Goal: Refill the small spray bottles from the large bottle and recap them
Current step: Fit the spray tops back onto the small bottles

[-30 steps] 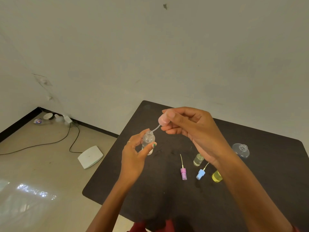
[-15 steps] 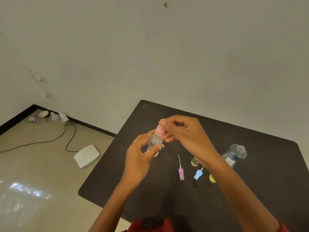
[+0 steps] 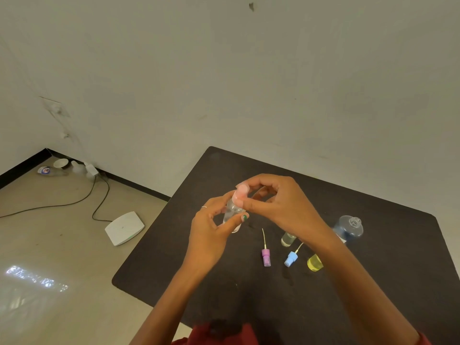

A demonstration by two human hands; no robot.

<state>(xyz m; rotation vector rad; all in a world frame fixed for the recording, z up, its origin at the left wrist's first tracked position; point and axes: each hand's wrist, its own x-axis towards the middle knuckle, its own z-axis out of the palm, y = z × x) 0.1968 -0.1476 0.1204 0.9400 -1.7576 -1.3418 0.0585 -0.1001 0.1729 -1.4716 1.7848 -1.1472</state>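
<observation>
My left hand [image 3: 211,235] grips a small clear spray bottle [image 3: 231,214] above the black table [image 3: 249,282]. My right hand [image 3: 281,207] pinches the pink spray cap [image 3: 240,195], which sits on that bottle's neck. On the table lie a purple spray cap [image 3: 266,256] and a blue spray cap [image 3: 290,258], each with its thin tube. A small greenish bottle [image 3: 287,239] and a small yellow bottle [image 3: 315,262] stand uncapped, partly hidden by my right forearm. The large clear bottle [image 3: 349,227] stands at the right behind my arm.
The table's left edge drops to a beige floor. On the floor lie a white flat device [image 3: 124,227], a black cable [image 3: 99,195], and small items in the corner [image 3: 62,166]. A plain wall [image 3: 249,83] rises just behind the table.
The pink cap's tube has gone down into the clear bottle and the cap now sits on its neck. Both hands stay together; the view shifted a little.
</observation>
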